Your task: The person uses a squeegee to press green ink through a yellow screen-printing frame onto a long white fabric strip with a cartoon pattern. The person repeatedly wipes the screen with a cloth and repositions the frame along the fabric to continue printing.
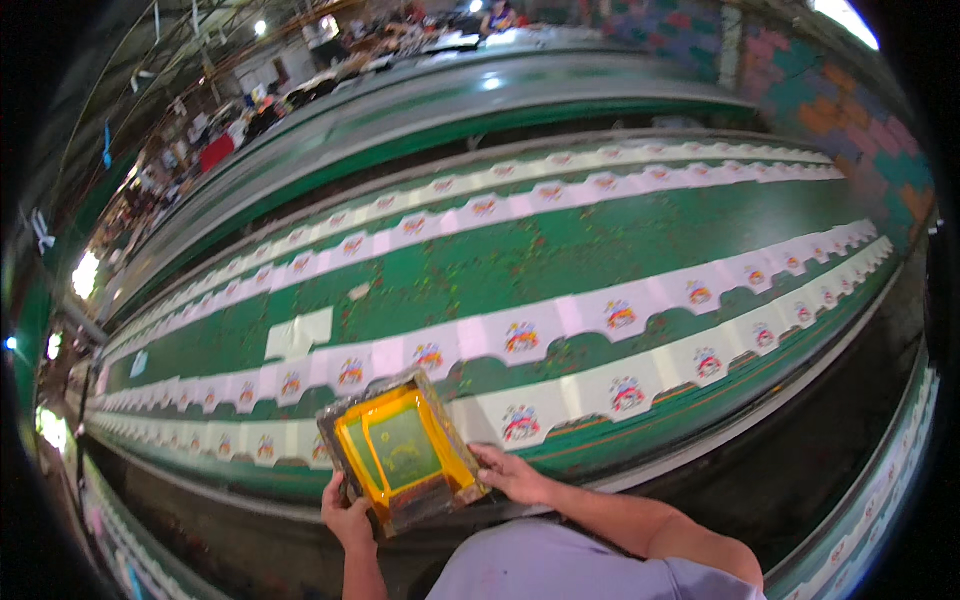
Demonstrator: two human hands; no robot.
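Between my two hands I hold a screen printing frame [408, 446], tilted, with yellow-orange inner borders and a greenish mesh. My left hand [347, 512] grips its lower left edge, and my right hand [508, 474] is closed on its right edge. The frame hangs over the near edge of a long green printing table [440, 285]. Rows of white fabric pieces [478, 419] with colourful printed motifs lie along that table. Part of the nearest row is hidden behind the frame.
A loose white cloth piece [300, 333] and a small pale scrap [359, 292] lie mid-table. Behind runs another long table [560, 75]. A person [497, 17] is at the far back. A painted wall [850, 110] bounds the right, and another row of printed pieces [880, 495] edges the lower right.
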